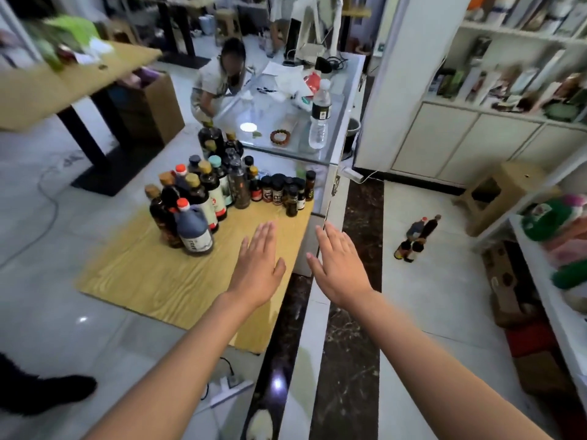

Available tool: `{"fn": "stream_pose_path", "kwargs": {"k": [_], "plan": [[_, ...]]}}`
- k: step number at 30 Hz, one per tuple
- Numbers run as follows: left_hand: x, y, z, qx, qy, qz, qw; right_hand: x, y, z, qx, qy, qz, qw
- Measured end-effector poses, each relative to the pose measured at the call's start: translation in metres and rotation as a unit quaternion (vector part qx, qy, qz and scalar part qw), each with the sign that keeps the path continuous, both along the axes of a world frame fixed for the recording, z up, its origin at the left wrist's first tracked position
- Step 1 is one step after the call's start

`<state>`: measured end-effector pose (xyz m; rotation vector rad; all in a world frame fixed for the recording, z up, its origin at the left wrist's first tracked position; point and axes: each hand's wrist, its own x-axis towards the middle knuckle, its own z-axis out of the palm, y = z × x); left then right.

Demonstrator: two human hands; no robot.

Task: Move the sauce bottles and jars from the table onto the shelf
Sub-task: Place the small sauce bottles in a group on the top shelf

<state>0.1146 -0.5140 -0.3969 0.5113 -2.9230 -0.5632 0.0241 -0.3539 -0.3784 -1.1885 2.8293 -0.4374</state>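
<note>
Several dark sauce bottles stand crowded on the far left part of a small wooden table, with a row of small dark jars beside them to the right. My left hand hovers flat and empty over the table's right part, fingers straight. My right hand is stretched out flat just past the table's right edge, also empty. A white shelf unit stands at the far right. A few more bottles stand on the floor between table and shelf.
A glass-topped counter behind the table carries a water bottle, papers and a bead bracelet. A person crouches by its far left corner. A larger wooden table stands at upper left, a stool at right, and a low shelf with soft toys.
</note>
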Motion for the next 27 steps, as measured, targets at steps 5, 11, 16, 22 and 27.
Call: {"fn": "stream_pose_path", "kwargs": {"k": [5, 11, 16, 22, 27], "plan": [[-0.025, -0.039, -0.013, 0.011, -0.005, -0.001, 1.000, -0.025, -0.039, -0.009, 0.011, -0.012, -0.013, 1.000], [-0.066, -0.066, -0.022, 0.049, 0.011, 0.000, 0.999, -0.067, -0.075, -0.028, 0.000, -0.045, -0.037, 0.998], [-0.112, -0.077, -0.031, 0.080, 0.014, 0.018, 0.997, -0.115, -0.091, -0.049, -0.002, -0.072, -0.047, 0.996], [-0.185, -0.083, -0.051, 0.134, 0.000, 0.075, 0.988, -0.201, -0.105, -0.076, 0.033, -0.107, -0.010, 0.994], [-0.238, -0.077, -0.068, 0.173, -0.013, 0.144, 0.974, -0.267, -0.119, -0.104, 0.047, -0.165, 0.021, 0.985]]}}
